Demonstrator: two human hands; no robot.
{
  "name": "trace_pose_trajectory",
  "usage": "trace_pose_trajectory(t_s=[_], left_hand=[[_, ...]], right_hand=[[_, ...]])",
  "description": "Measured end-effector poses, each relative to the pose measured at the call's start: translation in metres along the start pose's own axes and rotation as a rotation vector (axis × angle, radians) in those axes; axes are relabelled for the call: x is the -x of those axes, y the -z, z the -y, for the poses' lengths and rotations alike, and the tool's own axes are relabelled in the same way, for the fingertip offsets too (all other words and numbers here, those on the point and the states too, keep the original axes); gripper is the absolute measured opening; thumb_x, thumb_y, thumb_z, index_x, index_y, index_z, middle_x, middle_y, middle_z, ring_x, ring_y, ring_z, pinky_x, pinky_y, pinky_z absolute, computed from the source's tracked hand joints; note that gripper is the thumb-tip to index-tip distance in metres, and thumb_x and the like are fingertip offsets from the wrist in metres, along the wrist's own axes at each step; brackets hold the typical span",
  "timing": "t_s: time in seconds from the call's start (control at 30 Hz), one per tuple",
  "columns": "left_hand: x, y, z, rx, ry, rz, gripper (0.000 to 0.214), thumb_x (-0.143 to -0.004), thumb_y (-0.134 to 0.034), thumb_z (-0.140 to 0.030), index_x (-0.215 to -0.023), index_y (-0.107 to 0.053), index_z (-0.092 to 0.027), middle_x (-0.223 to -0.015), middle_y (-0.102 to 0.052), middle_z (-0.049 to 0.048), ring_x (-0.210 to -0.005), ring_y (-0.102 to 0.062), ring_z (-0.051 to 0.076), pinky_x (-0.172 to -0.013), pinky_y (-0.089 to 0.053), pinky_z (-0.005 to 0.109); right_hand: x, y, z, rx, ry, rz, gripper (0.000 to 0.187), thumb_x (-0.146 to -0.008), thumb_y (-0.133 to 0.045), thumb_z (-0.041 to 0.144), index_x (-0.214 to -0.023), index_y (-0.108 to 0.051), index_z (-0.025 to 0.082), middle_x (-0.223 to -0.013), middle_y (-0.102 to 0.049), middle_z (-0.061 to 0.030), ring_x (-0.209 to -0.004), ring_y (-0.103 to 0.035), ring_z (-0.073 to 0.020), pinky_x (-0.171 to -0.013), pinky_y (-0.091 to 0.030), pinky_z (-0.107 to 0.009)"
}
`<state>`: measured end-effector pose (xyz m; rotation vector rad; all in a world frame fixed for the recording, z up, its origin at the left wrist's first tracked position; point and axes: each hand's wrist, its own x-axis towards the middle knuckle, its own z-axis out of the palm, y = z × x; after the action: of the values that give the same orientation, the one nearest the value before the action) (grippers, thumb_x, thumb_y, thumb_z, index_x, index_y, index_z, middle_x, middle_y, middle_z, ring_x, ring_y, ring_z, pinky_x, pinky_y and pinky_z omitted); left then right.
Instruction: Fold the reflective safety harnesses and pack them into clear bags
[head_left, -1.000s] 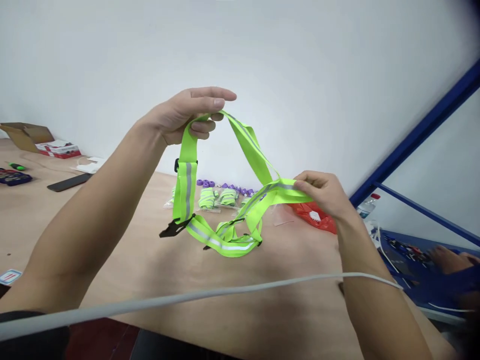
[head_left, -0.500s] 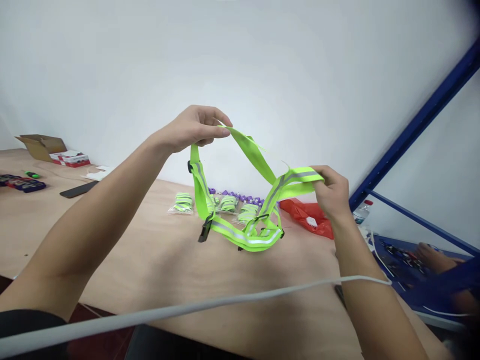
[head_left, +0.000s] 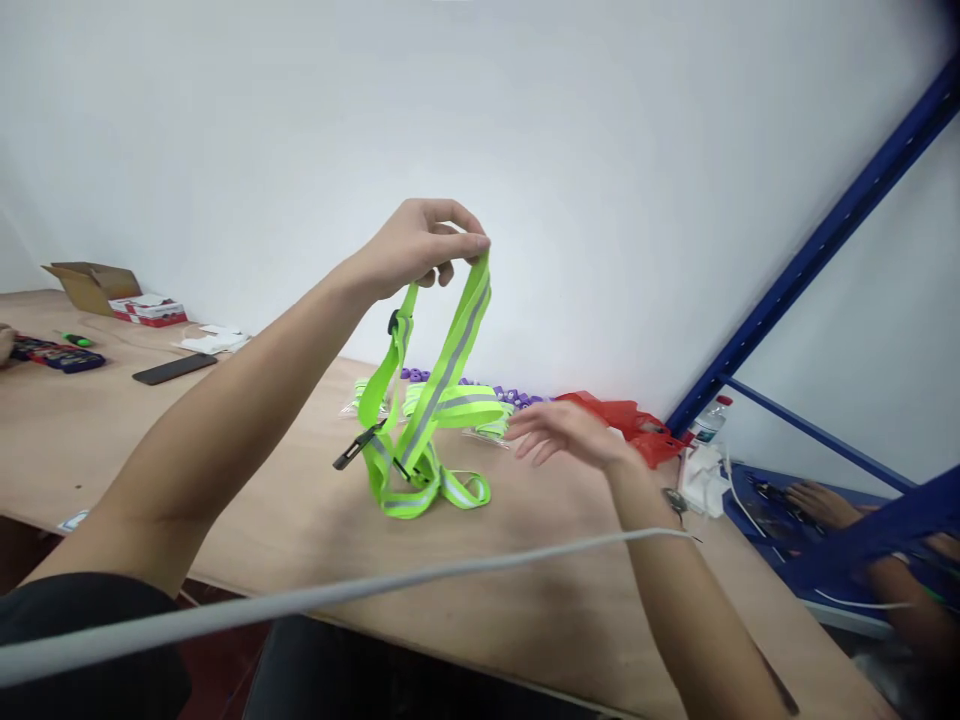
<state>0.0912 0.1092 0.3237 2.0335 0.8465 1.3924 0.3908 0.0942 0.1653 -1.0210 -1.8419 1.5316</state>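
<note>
My left hand (head_left: pixel 439 245) pinches the top of a neon-green reflective strap harness (head_left: pixel 450 370) and holds it up above the table. The harness hangs in loops with grey reflective stripes, and its lower loops are bunched together. A black buckle (head_left: pixel 356 447) dangles at its left side. To the right, my right hand (head_left: pixel 562 430) is empty, with its fingers stretched toward the hanging straps but apart from them. Behind the harness, clear bags of folded green straps (head_left: pixel 491 425) lie partly hidden, by a row of small purple pieces (head_left: pixel 510 396).
A red plastic bag (head_left: pixel 637 420), a bottle (head_left: pixel 709 420) and a white box (head_left: pixel 703 480) stand at right, near a blue metal frame (head_left: pixel 817 240). A white cable (head_left: pixel 450 575) crosses in front. Left are a phone (head_left: pixel 174 369) and cardboard box (head_left: pixel 94 288). Another person's hand (head_left: pixel 821 503) is at far right.
My right hand has let go of the harness and moved down and left, its fingers spreading. The harness now hangs from my left hand alone, its right side dropped.
</note>
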Motion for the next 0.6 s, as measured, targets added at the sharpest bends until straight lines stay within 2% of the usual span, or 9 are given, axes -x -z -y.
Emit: trace_pose_trajectory(t_s=[0.03, 0.1, 0.17, 0.23, 0.3, 0.37, 0.43, 0.53, 0.6], left_hand=[[0.0, -0.005, -0.004, -0.003, -0.009, 0.017, 0.023, -0.081, -0.081, -0.031, -0.091, -0.07, -0.014, -0.086, -0.067, 0.0096, -0.06, -0.057, 0.013, -0.053, -0.029, 0.026], [-0.001, -0.013, -0.011, -0.008, -0.015, 0.036, 0.023, -0.081, -0.081, -0.03, -0.091, -0.07, -0.013, -0.085, -0.067, 0.0091, -0.061, -0.058, 0.013, -0.053, -0.03, 0.025], [-0.002, -0.019, -0.017, -0.011, -0.014, 0.047, 0.024, -0.08, -0.082, -0.029, -0.092, -0.069, -0.013, -0.084, -0.067, 0.0086, -0.063, -0.06, 0.014, -0.053, -0.031, 0.025], [-0.001, -0.023, -0.022, -0.016, -0.015, 0.06, 0.025, -0.079, -0.082, -0.029, -0.093, -0.069, -0.013, -0.084, -0.067, 0.0085, -0.064, -0.061, 0.014, -0.053, -0.031, 0.024], [0.0, -0.025, -0.026, -0.029, -0.014, 0.079, 0.025, -0.079, -0.082, -0.029, -0.094, -0.068, -0.014, -0.085, -0.068, 0.0087, -0.062, -0.061, 0.013, -0.051, -0.031, 0.023], [0.001, -0.025, -0.028, -0.05, -0.015, 0.092, 0.025, -0.079, -0.081, -0.028, -0.095, -0.067, -0.015, -0.087, -0.07, 0.0088, -0.06, -0.06, 0.011, -0.049, -0.032, 0.023], [0.003, -0.024, -0.03, -0.076, -0.025, 0.094, 0.024, -0.08, -0.079, -0.029, -0.096, -0.066, -0.016, -0.089, -0.07, 0.0087, -0.058, -0.059, 0.01, -0.049, -0.034, 0.023], [0.005, -0.022, -0.03, -0.108, -0.045, 0.072, 0.023, -0.082, -0.075, -0.032, -0.096, -0.066, -0.016, -0.089, -0.071, 0.009, -0.057, -0.06, 0.01, -0.048, -0.037, 0.023], [0.006, -0.021, -0.029, -0.118, -0.052, 0.044, 0.023, -0.084, -0.074, -0.034, -0.096, -0.066, -0.016, -0.091, -0.071, 0.0096, -0.057, -0.061, 0.01, -0.048, -0.037, 0.023]], right_hand=[[-0.006, -0.02, -0.009, 0.064, -0.024, 0.057, 0.051, -0.08, -0.077, 0.056, -0.113, -0.072, 0.018, -0.114, -0.076, -0.0158, -0.083, -0.077, -0.0222, -0.064, -0.065, -0.032], [-0.019, -0.058, -0.026, 0.104, -0.028, 0.113, 0.058, -0.077, -0.083, 0.04, -0.129, -0.065, 0.022, -0.133, -0.068, -0.0146, -0.093, -0.075, -0.0209, -0.062, -0.064, -0.027], [-0.033, -0.089, -0.038, 0.081, -0.005, 0.166, 0.077, -0.073, -0.085, 0.035, -0.143, -0.053, 0.026, -0.145, -0.059, -0.0144, -0.104, -0.072, -0.0227, -0.059, -0.063, -0.024], [-0.046, -0.111, -0.046, 0.009, 0.056, 0.196, 0.082, -0.074, -0.084, 0.037, -0.146, -0.046, 0.027, -0.148, -0.055, -0.0126, -0.107, -0.07, -0.0231, -0.058, -0.062, -0.024], [-0.058, -0.125, -0.05, -0.022, 0.124, 0.116, 0.073, -0.075, -0.082, 0.041, -0.139, -0.05, 0.024, -0.141, -0.059, -0.0113, -0.096, -0.071, -0.021, -0.053, -0.059, -0.024], [-0.067, -0.132, -0.054, -0.026, 0.171, -0.033, 0.061, -0.073, -0.081, 0.042, -0.125, -0.057, 0.02, -0.122, -0.067, -0.0091, -0.078, -0.069, -0.0177, -0.05, -0.056, -0.025], [-0.074, -0.135, -0.056, -0.047, 0.244, -0.155, 0.046, -0.068, -0.082, 0.037, -0.106, -0.064, 0.018, -0.101, -0.071, -0.0051, -0.071, -0.065, -0.0174, -0.052, -0.054, -0.027], [-0.078, -0.136, -0.058, -0.087, 0.36, -0.215, 0.029, -0.058, -0.085, 0.027, -0.076, -0.064, 0.019, -0.076, -0.067, 0.0, -0.071, -0.063, -0.0196, -0.058, -0.053, -0.028], [-0.077, -0.137, -0.059, -0.125, 0.377, -0.224, 0.029, -0.055, -0.085, 0.027, -0.069, -0.06, 0.02, -0.068, -0.064, 0.0018, -0.068, -0.061, -0.0192, -0.058, -0.051, -0.029]])
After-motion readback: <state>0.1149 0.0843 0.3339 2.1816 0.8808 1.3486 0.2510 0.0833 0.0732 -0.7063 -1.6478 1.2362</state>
